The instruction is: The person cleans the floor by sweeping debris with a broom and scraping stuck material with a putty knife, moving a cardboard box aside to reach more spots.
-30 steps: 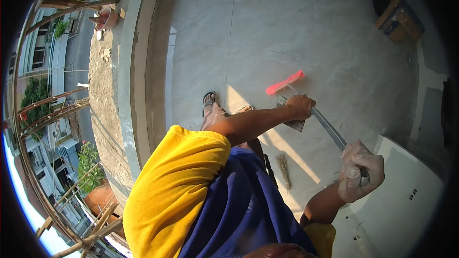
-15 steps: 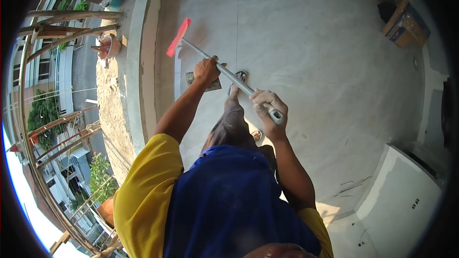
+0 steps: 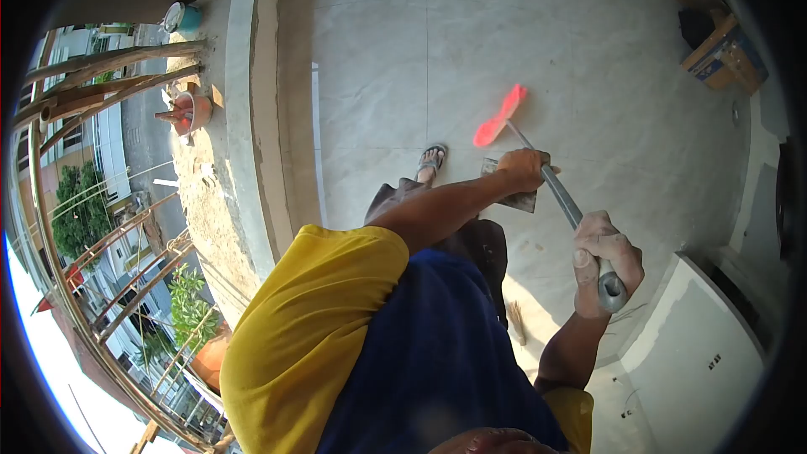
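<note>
Apparently light and stiff, the grey metal-looking tubular pole [image 3: 564, 197] suits left hand [image 3: 522, 170] far, right hand [image 3: 607, 254] near, fingers clamped round it.

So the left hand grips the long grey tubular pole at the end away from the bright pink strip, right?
No, the head view shows the right hand at that end of the pole; the left hand grips it nearer the strip.

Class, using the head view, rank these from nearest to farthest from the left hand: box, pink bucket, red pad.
1. Red pad: just above the left hand, on the pole.
2. Box: upper right.
3. Pink bucket: left side.
</note>
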### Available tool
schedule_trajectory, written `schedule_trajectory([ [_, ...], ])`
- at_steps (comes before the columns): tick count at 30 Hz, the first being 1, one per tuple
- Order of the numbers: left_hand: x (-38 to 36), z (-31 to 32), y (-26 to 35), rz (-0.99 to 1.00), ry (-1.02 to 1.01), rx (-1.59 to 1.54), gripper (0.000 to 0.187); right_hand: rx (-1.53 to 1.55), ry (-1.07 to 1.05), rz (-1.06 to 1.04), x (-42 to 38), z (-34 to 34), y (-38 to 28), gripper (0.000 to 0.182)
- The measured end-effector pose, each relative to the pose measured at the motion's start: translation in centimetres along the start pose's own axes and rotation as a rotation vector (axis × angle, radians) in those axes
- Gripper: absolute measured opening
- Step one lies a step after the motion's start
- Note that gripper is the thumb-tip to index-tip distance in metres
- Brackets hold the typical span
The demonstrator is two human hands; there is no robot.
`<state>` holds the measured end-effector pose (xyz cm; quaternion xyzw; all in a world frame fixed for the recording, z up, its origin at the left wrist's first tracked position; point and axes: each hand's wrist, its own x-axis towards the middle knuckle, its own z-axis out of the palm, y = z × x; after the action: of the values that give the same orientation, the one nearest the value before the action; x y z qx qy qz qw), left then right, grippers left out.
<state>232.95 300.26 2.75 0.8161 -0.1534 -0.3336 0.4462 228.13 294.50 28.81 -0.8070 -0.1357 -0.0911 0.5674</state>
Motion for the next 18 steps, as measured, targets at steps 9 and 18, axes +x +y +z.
schedule_trajectory([
  [9,-0.6,-10.4,5.8,0.114,0.046,0.221,0.051,0.195,0.171,-0.21,5.1,-6.9,-2.6,0.01],
  [18,5.3,-25.3,-17.6,-0.597,0.277,0.516,0.038,0.476,-0.123,0.34,12.2,8.8,20.4,0.017],
])
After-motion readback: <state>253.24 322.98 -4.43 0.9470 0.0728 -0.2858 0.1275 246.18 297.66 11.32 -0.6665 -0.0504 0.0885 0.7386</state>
